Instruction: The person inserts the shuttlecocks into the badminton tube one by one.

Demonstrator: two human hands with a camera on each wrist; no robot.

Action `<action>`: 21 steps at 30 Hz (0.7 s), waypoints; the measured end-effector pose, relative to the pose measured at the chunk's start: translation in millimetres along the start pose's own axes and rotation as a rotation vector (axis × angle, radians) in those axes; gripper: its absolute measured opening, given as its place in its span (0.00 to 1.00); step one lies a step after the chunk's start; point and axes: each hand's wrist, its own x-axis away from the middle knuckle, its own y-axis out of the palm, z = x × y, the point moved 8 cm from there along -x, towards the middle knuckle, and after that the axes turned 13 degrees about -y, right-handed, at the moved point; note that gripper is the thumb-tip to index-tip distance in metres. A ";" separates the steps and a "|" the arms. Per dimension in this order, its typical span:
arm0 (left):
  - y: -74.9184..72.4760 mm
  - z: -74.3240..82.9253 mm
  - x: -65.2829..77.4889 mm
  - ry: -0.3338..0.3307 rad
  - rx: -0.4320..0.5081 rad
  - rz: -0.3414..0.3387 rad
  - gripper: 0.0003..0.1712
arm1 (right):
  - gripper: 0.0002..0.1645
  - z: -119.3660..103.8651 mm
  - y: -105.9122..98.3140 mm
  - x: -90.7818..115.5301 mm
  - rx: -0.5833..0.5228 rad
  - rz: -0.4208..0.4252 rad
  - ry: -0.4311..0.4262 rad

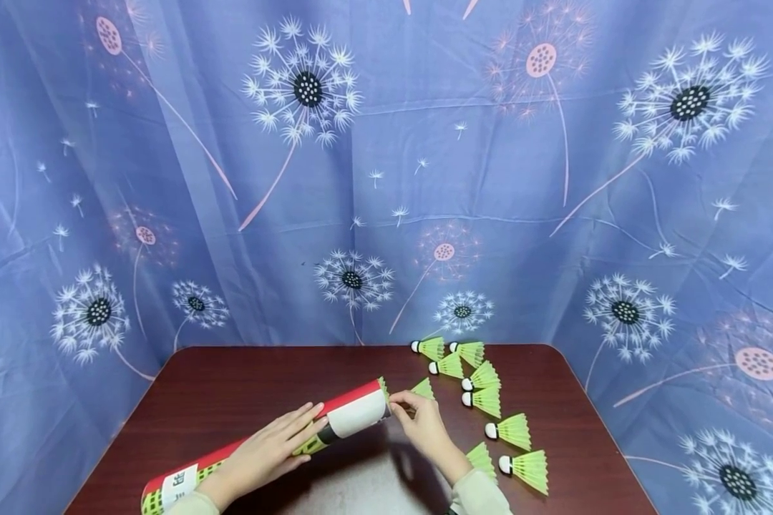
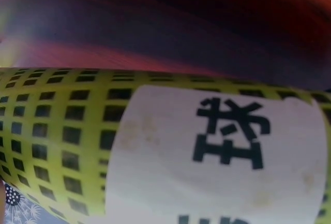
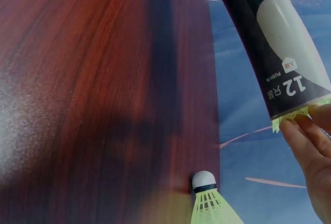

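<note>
A long shuttlecock tube (image 1: 357,415) in red, white, black and yellow-green slants across the table, its far right end raised. My left hand (image 1: 267,447) grips it around the middle, fingers laid over the top. In the left wrist view the tube's netted print and white label (image 2: 217,151) fill most of the picture. At the tube's mouth my right hand (image 1: 428,429) pinches the skirt of a yellow-green shuttlecock (image 3: 292,116). Only that skirt's edge sticks out; its head is hidden inside the tube.
Several loose yellow-green shuttlecocks with white heads, such as one near the front (image 1: 530,468) and one at the back (image 1: 428,347), lie on the right side of the dark red table (image 1: 232,379). A blue dandelion-print curtain (image 1: 386,143) hangs around the table.
</note>
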 end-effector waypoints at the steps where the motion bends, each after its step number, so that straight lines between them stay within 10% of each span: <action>1: -0.4 0.4 0.0 0.004 0.003 0.009 0.33 | 0.07 0.5 1.0 0.3 -0.005 -0.008 0.008; 21: 3.2 0.4 3.2 -0.017 -0.016 -0.031 0.33 | 0.08 -3.1 5.9 -1.0 0.056 -0.160 -0.093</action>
